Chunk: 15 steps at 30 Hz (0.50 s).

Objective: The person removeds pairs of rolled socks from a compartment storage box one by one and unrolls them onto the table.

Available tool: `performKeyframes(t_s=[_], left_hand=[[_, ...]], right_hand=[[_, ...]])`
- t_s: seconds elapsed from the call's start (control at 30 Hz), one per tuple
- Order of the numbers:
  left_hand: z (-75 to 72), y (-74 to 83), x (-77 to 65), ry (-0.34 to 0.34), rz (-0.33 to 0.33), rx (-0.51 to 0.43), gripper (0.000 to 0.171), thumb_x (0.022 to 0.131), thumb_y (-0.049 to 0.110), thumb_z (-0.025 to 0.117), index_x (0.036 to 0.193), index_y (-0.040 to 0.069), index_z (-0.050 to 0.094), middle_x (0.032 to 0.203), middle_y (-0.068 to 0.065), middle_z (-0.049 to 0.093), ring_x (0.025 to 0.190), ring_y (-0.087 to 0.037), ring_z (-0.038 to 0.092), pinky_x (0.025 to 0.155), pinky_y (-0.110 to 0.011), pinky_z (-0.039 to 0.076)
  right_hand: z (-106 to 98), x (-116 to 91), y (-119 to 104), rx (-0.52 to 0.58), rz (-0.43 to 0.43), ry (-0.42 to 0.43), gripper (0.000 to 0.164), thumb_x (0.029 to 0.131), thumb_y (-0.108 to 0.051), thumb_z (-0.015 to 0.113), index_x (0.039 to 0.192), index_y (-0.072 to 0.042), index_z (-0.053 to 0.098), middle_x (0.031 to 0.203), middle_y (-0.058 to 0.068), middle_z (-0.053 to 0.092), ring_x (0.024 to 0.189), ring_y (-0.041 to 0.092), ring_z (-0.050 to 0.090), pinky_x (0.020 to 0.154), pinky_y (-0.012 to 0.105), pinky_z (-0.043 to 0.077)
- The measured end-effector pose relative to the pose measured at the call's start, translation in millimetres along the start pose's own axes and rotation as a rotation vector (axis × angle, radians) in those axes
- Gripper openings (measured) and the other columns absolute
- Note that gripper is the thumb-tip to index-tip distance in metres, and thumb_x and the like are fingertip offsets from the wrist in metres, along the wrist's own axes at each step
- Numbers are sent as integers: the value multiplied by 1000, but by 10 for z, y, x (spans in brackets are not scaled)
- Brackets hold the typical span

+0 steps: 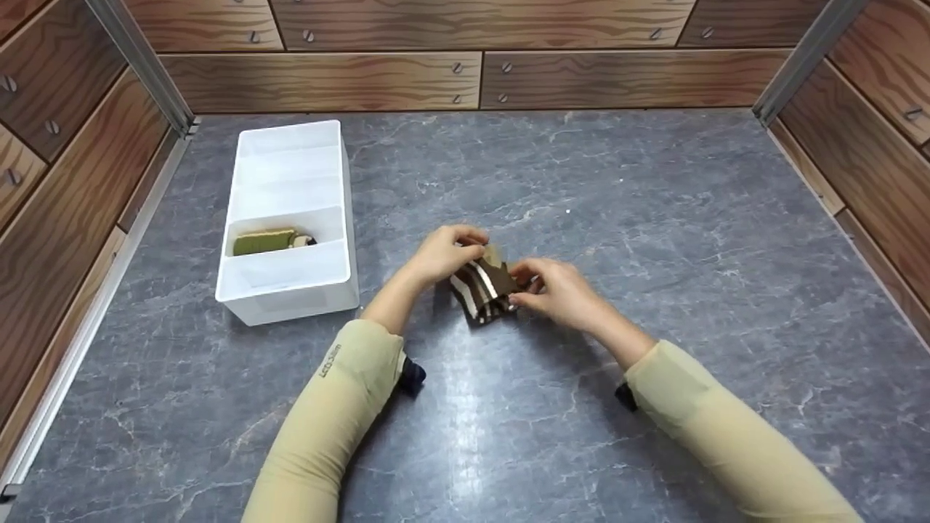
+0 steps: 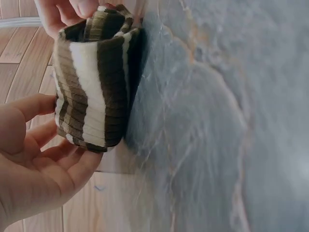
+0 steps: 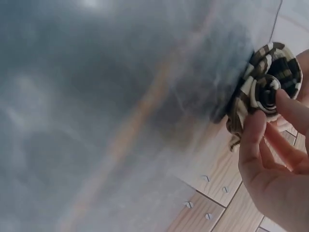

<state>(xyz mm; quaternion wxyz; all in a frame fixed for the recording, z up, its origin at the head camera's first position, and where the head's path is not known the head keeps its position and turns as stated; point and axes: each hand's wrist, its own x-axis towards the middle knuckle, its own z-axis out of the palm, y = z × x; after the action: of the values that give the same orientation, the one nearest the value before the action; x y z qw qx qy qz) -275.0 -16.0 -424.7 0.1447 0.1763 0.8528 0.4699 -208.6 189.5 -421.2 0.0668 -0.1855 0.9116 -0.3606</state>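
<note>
A rolled knit sock (image 1: pixel 479 289) with brown, tan and white stripes sits on the grey surface between both hands. My left hand (image 1: pixel 445 254) holds its left end between thumb and fingers; the left wrist view shows the fingers under the edge of the striped roll (image 2: pixel 89 92). At the opposite end, my right hand (image 1: pixel 561 292) pinches the fabric with thumb and fingertips. In the right wrist view the sock's coiled end (image 3: pixel 265 89) faces the camera, its layers wound in a spiral.
To the left stands a white divided box (image 1: pixel 350 250). One compartment near its front holds a folded olive-green knit item (image 1: pixel 263 242) with a small pale and dark piece beside it. Wood-patterned walls (image 1: pixel 465 80) enclose the marbled grey surface (image 1: pixel 654 196) at the back and sides.
</note>
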Motion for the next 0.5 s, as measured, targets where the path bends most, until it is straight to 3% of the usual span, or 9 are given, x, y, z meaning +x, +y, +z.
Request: performKeyframes(t_s=[0.23, 0.5], left_hand=[[-12, -45, -249, 26, -54, 35, 35, 93, 20, 58, 121, 0, 59, 117, -16, 63, 110, -28, 56, 98, -38, 42], [-42, -40, -529, -16, -132, -89, 42, 92, 19, 61, 126, -3, 51, 116, -17, 58, 77, -26, 65, 69, -34, 57]], right_hand=[[-110, 193, -12, -18, -16, -131, 37, 84, 3, 66, 120, 5, 58, 110, 22, 65, 99, 36, 62, 89, 45, 49], [-162, 407, 42, 9, 23, -129, 33, 83, 12, 60, 116, 7, 60, 110, 23, 64, 103, 36, 61, 93, 44, 48]])
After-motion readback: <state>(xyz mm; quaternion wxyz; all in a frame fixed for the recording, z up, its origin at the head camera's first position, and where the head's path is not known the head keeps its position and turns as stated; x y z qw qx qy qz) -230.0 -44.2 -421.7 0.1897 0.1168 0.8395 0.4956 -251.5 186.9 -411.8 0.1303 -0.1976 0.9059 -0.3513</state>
